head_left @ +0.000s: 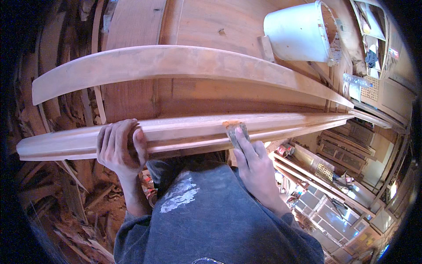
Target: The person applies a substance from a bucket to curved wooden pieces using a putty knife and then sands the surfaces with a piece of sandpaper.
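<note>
A long pale wooden moulding (184, 128) with a stepped, grooved profile lies across in front of my body. Toward its left end, my left hand (119, 147) grips it, with the fingers curled over and the thumb set apart. My right hand (255, 169) pinches a flat, greyish putty scraper (237, 134), index finger stretched along it. Orange-brown paste shows at the scraper's far edge, which rests against the moulding right of its middle. Beyond lies a curved wooden board (189, 61), touched by neither hand.
A white bucket (296, 33) with stained insides lies tipped at the far right, beside a small wood block (265, 48). Wide wooden panels (132, 26) form the work surface. A clear plastic bottle (357, 81) is at right. Scrap wood (74, 185) clutters the left.
</note>
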`<state>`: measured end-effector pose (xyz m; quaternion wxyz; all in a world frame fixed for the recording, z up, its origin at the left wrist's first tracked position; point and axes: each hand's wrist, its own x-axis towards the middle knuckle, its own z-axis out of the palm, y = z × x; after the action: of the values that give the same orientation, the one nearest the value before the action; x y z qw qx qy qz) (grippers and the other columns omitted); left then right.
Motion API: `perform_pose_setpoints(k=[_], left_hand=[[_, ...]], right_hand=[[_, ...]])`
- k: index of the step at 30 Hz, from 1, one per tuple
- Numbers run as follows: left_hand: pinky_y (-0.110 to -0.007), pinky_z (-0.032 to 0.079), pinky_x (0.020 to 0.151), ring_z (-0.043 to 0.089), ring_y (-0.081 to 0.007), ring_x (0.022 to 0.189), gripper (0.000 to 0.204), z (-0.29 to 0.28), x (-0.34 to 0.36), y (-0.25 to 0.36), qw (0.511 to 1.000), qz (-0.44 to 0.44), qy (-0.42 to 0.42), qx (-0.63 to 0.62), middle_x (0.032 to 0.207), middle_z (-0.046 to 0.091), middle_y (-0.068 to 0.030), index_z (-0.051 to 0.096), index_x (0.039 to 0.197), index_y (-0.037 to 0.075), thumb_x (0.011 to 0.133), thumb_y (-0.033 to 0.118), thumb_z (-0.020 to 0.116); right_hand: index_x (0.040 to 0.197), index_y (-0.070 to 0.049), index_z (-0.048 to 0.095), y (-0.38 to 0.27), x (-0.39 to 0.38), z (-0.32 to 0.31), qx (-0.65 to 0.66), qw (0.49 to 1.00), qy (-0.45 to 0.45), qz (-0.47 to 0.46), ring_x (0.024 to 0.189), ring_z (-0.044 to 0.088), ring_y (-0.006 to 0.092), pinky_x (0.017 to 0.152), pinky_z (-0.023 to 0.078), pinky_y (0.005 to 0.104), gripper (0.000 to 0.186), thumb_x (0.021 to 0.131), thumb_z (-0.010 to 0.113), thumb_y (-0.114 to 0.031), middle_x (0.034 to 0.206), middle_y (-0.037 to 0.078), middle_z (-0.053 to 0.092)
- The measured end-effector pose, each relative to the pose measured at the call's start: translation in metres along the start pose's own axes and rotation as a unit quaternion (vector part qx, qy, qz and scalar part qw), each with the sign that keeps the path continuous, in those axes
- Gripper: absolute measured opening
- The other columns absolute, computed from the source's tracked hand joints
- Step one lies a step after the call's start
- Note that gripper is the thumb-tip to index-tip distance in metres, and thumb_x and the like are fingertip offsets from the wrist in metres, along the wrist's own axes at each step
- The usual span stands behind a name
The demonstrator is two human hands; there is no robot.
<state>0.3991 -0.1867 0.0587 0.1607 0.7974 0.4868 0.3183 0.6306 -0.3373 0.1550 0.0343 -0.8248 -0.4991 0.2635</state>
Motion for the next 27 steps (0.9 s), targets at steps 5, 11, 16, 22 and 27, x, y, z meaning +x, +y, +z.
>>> perform_pose_setpoints(k=[5, 11, 16, 22, 27], left_hand=[[-0.040, 0.051, 0.084, 0.068, -0.0283, 0.077, 0.011, 0.000, 0.002, 0.002, 1.000, 0.007, -0.008, 0.003, 0.083, 0.070, -0.0076, 0.068, 0.090, 0.007, 0.089, 0.017, 0.064], [-0.039, 0.051, 0.082, 0.068, -0.0279, 0.077, 0.011, 0.000, -0.002, 0.000, 1.000, 0.006, 0.011, 0.000, 0.082, 0.070, -0.0077, 0.068, 0.090, 0.007, 0.088, 0.017, 0.064], [-0.038, 0.051, 0.081, 0.068, -0.0280, 0.076, 0.011, 0.001, 0.002, 0.001, 1.000, 0.013, 0.014, -0.004, 0.081, 0.069, -0.0076, 0.068, 0.089, 0.006, 0.088, 0.017, 0.066], [-0.038, 0.051, 0.079, 0.067, -0.0276, 0.074, 0.011, 0.003, 0.000, 0.000, 1.000, 0.011, 0.024, -0.007, 0.080, 0.069, -0.0077, 0.067, 0.089, 0.006, 0.089, 0.018, 0.066], [-0.038, 0.052, 0.077, 0.067, -0.0276, 0.072, 0.012, 0.001, 0.000, 0.001, 0.999, 0.015, 0.031, -0.007, 0.079, 0.069, -0.0081, 0.067, 0.087, 0.006, 0.089, 0.018, 0.066]], right_hand=[[0.149, -0.019, 0.047, 0.002, -0.001, 0.015, -0.033, 0.999, 0.005, 0.021, 0.077, 0.061, 0.0350, 0.071, 0.053, 0.0446, 0.060, 0.093, 0.069, -0.016, 0.092, 0.018, 0.057], [0.147, -0.018, 0.048, 0.037, 0.011, -0.044, 0.064, 0.993, -0.074, -0.070, 0.087, 0.064, 0.0367, 0.086, 0.052, 0.0448, 0.064, 0.089, 0.073, -0.022, 0.111, 0.018, 0.066], [0.147, -0.029, 0.049, 0.054, 0.049, -0.065, -0.174, 0.969, -0.088, -0.153, 0.086, 0.063, 0.0329, 0.078, 0.053, 0.0440, 0.055, 0.094, 0.065, -0.027, 0.094, 0.009, 0.059], [0.143, -0.025, 0.054, 0.077, 0.099, -0.077, -0.164, 0.961, -0.095, -0.200, 0.082, 0.057, 0.0318, 0.079, 0.050, 0.0421, 0.053, 0.092, 0.067, -0.027, 0.094, 0.010, 0.057], [0.143, -0.024, 0.054, 0.065, 0.108, -0.081, -0.161, 0.955, -0.128, -0.214, 0.084, 0.058, 0.0314, 0.078, 0.049, 0.0422, 0.055, 0.090, 0.069, -0.028, 0.095, 0.010, 0.058]])
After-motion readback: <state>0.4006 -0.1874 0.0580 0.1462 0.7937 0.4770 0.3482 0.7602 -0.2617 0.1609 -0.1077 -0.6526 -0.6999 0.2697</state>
